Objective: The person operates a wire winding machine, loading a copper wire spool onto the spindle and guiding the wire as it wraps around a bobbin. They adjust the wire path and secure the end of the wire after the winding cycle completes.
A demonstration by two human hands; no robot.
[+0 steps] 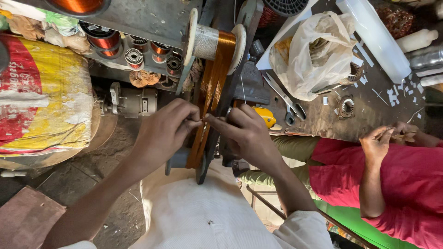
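The large pale-flanged spool of copper-coloured winding wire stands partly filled at the top middle of the dark metal winding machine, and a wide band of copper wire strands runs down from it to the lower end of the machine's frame, so a good many turns look already laid; how many are left cannot be told. The left hand has thumb and forefinger pressed together, pinching a thin strand just beside the band, with the other fingers curled in. The right hand meets it from the other side, its forefinger and thumb closed on the same fine strand, fingertips nearly touching those of the left. A yellow-handled tool lies just behind the right hand at the near edge of the scuffed dark workbench. Further along that bench lie a crumpled white plastic bag and a small round motor stator. At the right edge, a person in a red garment works with their own hands.
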